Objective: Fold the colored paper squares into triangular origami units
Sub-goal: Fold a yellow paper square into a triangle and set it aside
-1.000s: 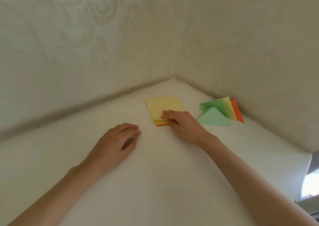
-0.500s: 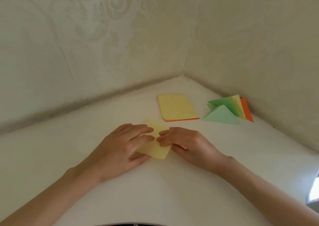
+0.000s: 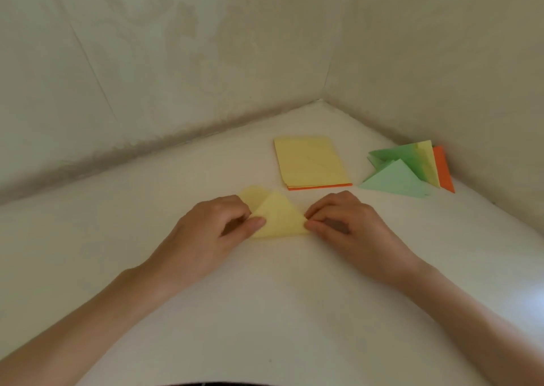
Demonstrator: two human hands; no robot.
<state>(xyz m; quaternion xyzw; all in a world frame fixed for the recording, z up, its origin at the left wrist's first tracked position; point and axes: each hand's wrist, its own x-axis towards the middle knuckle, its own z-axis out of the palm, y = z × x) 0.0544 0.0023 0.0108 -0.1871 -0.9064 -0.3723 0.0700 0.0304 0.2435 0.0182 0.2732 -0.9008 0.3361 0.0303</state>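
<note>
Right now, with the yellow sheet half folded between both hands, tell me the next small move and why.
Probably nudge the top flap until its edges meet the layer below. The yellow sheet is doubled into a triangle, but part of the under layer pokes out at its upper left, and the left hand and right hand each pinch an end corner.

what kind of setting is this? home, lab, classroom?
Probably a home, not a lab: white surface in a corner of embossed patterned wallpaper, with a stack of paper squares and folded triangles. Left hand and right hand pinch a yellow sheet.
</note>
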